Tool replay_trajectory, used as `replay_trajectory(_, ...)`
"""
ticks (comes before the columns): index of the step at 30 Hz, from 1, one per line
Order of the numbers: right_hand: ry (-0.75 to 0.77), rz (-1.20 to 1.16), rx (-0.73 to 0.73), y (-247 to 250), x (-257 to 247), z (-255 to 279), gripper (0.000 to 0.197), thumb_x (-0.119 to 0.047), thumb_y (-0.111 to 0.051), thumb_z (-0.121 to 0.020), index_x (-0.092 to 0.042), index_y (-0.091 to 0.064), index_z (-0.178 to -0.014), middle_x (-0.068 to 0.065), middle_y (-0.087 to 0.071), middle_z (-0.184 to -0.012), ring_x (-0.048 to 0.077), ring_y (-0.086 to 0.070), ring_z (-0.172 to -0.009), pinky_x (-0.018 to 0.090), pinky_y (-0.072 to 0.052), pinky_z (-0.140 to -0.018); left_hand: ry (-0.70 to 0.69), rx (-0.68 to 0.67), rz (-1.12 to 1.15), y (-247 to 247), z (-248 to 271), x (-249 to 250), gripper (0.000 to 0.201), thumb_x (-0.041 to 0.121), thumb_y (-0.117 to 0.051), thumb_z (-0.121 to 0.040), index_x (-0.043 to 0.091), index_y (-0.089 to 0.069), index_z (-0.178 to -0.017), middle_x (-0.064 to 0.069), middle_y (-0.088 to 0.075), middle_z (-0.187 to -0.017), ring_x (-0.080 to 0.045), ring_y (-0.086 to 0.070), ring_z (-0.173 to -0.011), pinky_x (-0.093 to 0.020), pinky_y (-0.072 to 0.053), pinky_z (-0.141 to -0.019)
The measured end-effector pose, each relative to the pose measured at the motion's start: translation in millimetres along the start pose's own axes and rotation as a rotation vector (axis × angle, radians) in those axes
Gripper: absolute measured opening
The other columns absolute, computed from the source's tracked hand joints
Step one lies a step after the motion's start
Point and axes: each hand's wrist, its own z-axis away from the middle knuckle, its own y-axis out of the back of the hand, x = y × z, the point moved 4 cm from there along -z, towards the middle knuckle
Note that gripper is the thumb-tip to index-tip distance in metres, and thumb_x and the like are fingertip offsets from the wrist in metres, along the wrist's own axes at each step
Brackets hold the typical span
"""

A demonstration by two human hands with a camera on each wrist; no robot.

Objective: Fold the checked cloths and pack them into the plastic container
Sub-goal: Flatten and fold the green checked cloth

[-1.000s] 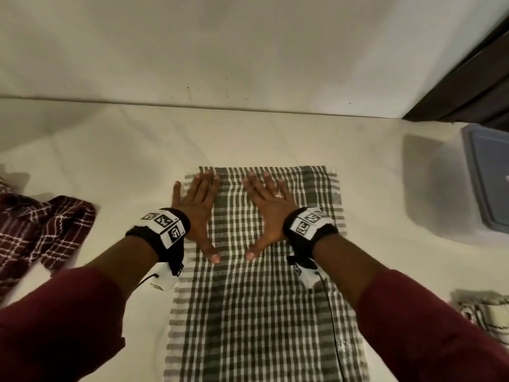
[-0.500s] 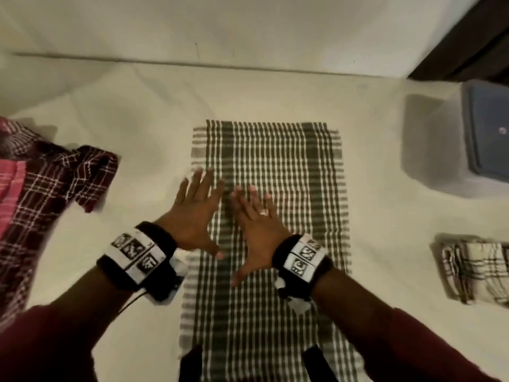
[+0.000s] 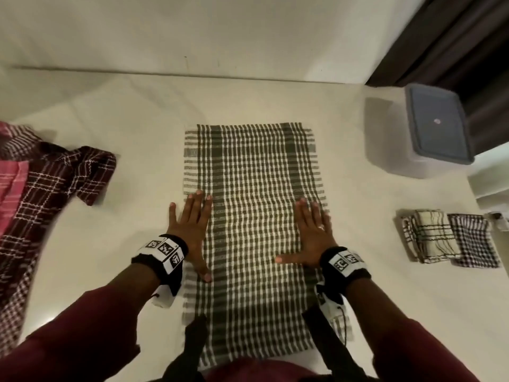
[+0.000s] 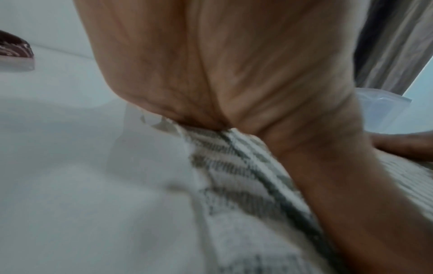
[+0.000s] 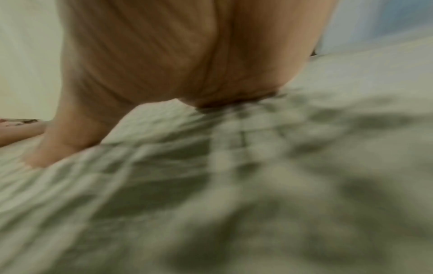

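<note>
A grey-and-white checked cloth lies flat and lengthwise on the pale surface in front of me. My left hand presses flat on its left edge, fingers straight. My right hand presses flat near its right edge, thumb spread inward. Both wrist views show only a palm on the cloth, blurred. The plastic container with a grey-blue lid stands at the far right. Two folded checked cloths lie side by side at the right.
A heap of maroon and pink checked cloths lies at the left edge. A wall runs along the back, and a dark curtain hangs at the far right behind the container.
My hands slid back along the cloth toward me and then spread apart, from side by side at the middle out to its left and right edges.
</note>
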Motion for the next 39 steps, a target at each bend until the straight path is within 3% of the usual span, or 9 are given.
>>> replay_trajectory(4,-0.056,0.02,-0.05,-2.9,15.8,29.9,0.147,-0.093,-0.052,-0.05,-0.02,0.045,-0.134,0.004,0.051,-0.14,0.026,0.043,-0.133,0.052,0.015,-0.115,-0.018,0.011,-0.033,1.5,15.1,2.9,0.17,0.084,-0.07,-0.03,0.014,0.05,-0.127,-0.018,0.052,-0.137,-0.034,0.047,-0.125,-0.069,0.015,-0.105)
replay_trajectory(9,0.215,0.111,-0.034,-36.7,-80.3,63.3,0.154,-0.092,-0.056,-0.046,-0.015,0.041,-0.137,0.008,0.047,-0.144,0.028,0.043,-0.133,0.05,0.024,-0.11,-0.144,0.161,-0.084,-27.4,72.5,24.8,0.149,0.079,-0.067,-0.051,0.008,0.024,-0.145,-0.022,0.034,-0.149,-0.035,0.033,-0.137,-0.051,0.022,-0.108)
replay_trajectory(13,0.375,0.213,-0.042,-92.4,-157.7,63.5,0.155,-0.087,-0.062,-0.047,-0.009,0.032,-0.143,0.011,0.037,-0.151,0.031,0.035,-0.138,0.054,0.017,-0.113,-0.224,0.024,-0.092,-103.3,103.7,40.5,0.149,0.075,-0.069,-0.056,0.001,0.028,-0.142,-0.021,0.035,-0.148,-0.034,0.04,-0.13,-0.05,0.026,-0.103)
replay_trajectory(16,0.337,0.216,-0.032,-122.8,-178.2,60.6,0.15,-0.09,-0.055,-0.051,-0.007,0.025,-0.146,0.012,0.03,-0.154,0.031,0.031,-0.14,0.056,0.014,-0.114,-0.232,-0.002,-0.109,-137.6,102.3,38.1,0.152,0.082,-0.065,-0.052,0.003,0.035,-0.136,-0.02,0.042,-0.143,-0.034,0.051,-0.119,-0.057,0.033,-0.1)
replay_trajectory(22,0.185,0.146,0.035,-141.7,-137.6,80.1,0.122,-0.089,-0.037,-0.068,-0.019,0.024,-0.147,0.004,0.029,-0.155,0.027,0.031,-0.14,0.053,0.017,-0.114,-0.266,0.088,-0.045,-139.0,95.7,37.2,0.174,0.091,-0.062,-0.023,0.007,0.048,-0.128,-0.017,0.051,-0.138,-0.034,0.042,-0.132,-0.051,0.038,-0.096)
replay_trajectory(25,0.02,0.038,0.11,-136.1,-84.3,106.0,0.111,-0.091,-0.027,-0.068,-0.032,0.026,-0.145,-0.002,0.031,-0.154,0.025,0.032,-0.14,0.051,0.016,-0.114,-0.265,0.111,-0.011,-138.7,95.1,34.2,0.174,0.09,-0.063,-0.021,0.011,0.051,-0.126,-0.015,0.05,-0.139,-0.033,0.04,-0.134,-0.047,0.042,-0.092)
replay_trajectory(29,-0.217,-0.127,0.192,-139.4,-3.3,142.2,0.109,-0.092,-0.022,-0.067,-0.033,0.03,-0.142,-0.004,0.033,-0.15,0.02,0.029,-0.139,0.05,0.01,-0.117,-0.28,0.106,0.0,-139.0,94.8,34.9,0.175,0.091,-0.062,-0.018,0.013,0.052,-0.126,-0.013,0.054,-0.137,-0.032,0.048,-0.127,-0.047,0.042,-0.092)
replay_trajectory(36,0.01,-0.141,0.233,-161.1,-6.3,180.3,0.127,-0.096,-0.038,-0.058,-0.029,0.021,-0.148,0.003,0.032,-0.154,0.022,0.032,-0.14,0.049,0.013,-0.116,-0.263,0.156,0.109,-137.8,121.0,39.7,0.157,0.098,-0.048,-0.028,0.028,0.037,-0.139,-0.005,0.043,-0.147,-0.024,0.035,-0.138,-0.056,0.02,-0.11)
replay_trajectory(39,0.04,-0.024,0.189,-185.7,4.6,207.3,0.138,-0.098,-0.044,-0.048,-0.029,0.023,-0.147,0.003,0.033,-0.154,0.025,0.031,-0.141,0.047,0.015,-0.115,-0.324,0.24,0.035,-177.1,154.4,61.1,0.152,0.1,-0.044,-0.03,0.028,0.012,-0.15,-0.007,0.022,-0.157,-0.028,0.017,-0.145,-0.055,0.013,-0.112)
